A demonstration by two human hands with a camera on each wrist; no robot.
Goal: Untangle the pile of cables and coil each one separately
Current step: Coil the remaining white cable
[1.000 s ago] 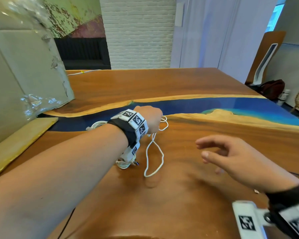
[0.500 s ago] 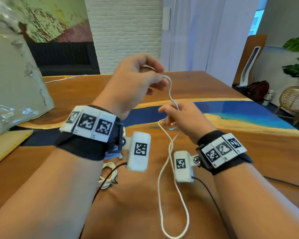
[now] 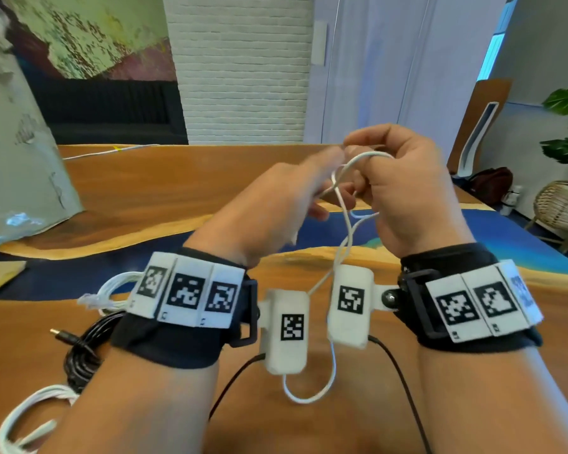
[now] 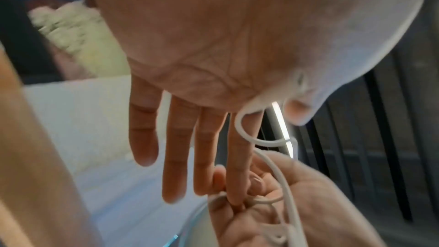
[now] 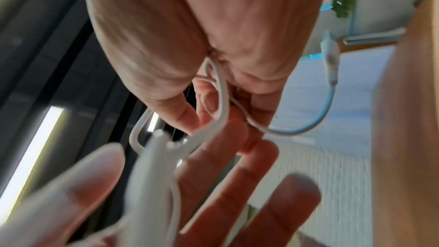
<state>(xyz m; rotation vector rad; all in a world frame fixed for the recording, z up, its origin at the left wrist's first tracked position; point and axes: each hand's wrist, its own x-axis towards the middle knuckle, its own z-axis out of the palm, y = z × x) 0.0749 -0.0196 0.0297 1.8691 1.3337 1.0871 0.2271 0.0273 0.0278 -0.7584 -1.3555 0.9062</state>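
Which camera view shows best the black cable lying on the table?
The head view: the black cable lies bundled on the table, beside the left forearm, plug showing. Neither wrist view shows it; they show only hands and white cable.

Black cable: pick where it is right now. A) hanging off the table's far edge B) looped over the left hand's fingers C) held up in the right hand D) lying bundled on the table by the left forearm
D: the black cable lies bundled on the table beside the left forearm, while both hands work a thin white cable in the air.
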